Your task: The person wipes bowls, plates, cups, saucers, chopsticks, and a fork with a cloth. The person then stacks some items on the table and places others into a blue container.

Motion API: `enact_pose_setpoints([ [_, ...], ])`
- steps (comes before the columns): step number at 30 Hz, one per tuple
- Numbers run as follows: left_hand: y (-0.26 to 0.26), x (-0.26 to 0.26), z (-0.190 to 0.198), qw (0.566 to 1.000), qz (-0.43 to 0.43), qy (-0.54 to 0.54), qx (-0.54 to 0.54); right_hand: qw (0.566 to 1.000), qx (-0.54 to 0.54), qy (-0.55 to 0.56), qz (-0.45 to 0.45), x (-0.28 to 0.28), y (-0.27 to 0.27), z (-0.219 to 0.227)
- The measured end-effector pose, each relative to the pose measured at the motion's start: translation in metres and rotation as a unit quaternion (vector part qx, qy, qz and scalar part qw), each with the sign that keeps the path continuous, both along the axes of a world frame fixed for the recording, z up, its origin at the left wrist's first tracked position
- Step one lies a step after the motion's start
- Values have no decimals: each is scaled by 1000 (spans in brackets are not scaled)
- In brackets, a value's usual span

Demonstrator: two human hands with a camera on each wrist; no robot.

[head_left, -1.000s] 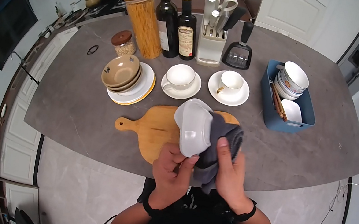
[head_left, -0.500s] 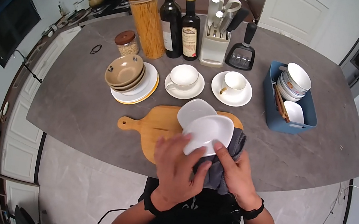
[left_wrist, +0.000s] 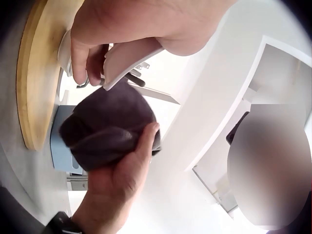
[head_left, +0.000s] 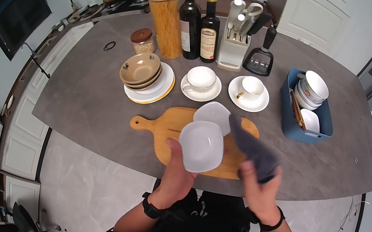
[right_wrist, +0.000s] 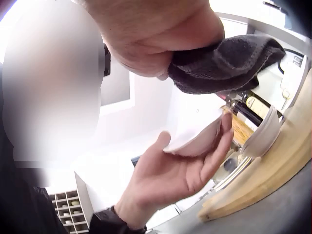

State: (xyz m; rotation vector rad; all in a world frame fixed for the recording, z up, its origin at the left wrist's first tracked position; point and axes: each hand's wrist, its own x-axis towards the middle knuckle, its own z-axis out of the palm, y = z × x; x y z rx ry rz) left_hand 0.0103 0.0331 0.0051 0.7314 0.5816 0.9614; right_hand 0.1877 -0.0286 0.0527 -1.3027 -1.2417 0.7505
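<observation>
My left hand (head_left: 177, 181) holds a white squarish bowl (head_left: 201, 147) from its near left side, thumb at the rim and fingers beneath, as the right wrist view shows. The bowl's hollow faces up toward the head camera, above the wooden cutting board (head_left: 165, 134). Behind it on the board sits another white bowl (head_left: 214, 113), partly covered in the head view. To the right, my right hand (head_left: 261, 192) grips a dark grey cloth (head_left: 258, 152), blurred and apart from the held bowl. The cloth (right_wrist: 224, 63) bunches out past the fingers in the right wrist view.
Two white cups on saucers (head_left: 191, 93) stand behind the board. Brown bowls (head_left: 139, 69) top stacked plates at left; a blue bin (head_left: 308, 136) with bowls stands at right. Farther back are a pasta jar (head_left: 167, 24), two bottles (head_left: 190, 26) and a knife block (head_left: 231, 54).
The held bowl has turned from edge-on to hollow side up. My left hand shifted its hold to the bowl's left underside, while my right hand drew the cloth away to the right.
</observation>
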Motion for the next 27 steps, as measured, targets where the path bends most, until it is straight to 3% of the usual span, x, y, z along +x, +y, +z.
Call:
enact_pose_setpoints([
  [1, -2, 4, -1, 999, -25, -4, -22, 984, 99, -147, 29, -5, 4, -2],
  [2, -7, 5, 1, 998, -50, 20, -19, 937, 98, -322, 90, -11, 7, -1],
  [3, -17, 13, 0, 997, -29, -26, -62, 918, 95, -368, 110, -23, 8, -4],
  [6, -14, 6, -7, 998, -13, -22, -50, 926, 104, -337, 131, -29, 10, -22],
  [12, -9, -12, -21, 997, 7, 52, 49, 962, 106, -179, 177, -24, -2, -37],
  [14, -8, -8, -16, 984, 23, 104, 140, 982, -102, 34, 154, -14, -13, -31],
  [15, -7, -8, -12, 984, 23, 103, 141, 980, -110, 134, 98, -10, -18, -27],
  [17, 0, -9, -4, 995, 16, 23, 96, 980, -57, 190, -17, 2, -19, -34],
  [19, 7, -13, 4, 996, 35, 16, 86, 983, -1, 126, -136, 20, -17, -26],
  [23, 7, -15, 14, 994, 98, 40, 26, 955, 154, 71, -242, 48, 0, -5],
  [25, 5, -14, 13, 995, 72, 69, 30, 971, -6, -26, -238, 57, -9, -14],
  [26, 4, -12, 12, 995, 71, 69, 30, 967, -26, -152, -204, 50, -8, -14],
  [27, 3, -10, 10, 994, 74, 74, 27, 910, 103, -373, -148, 51, 5, -18],
])
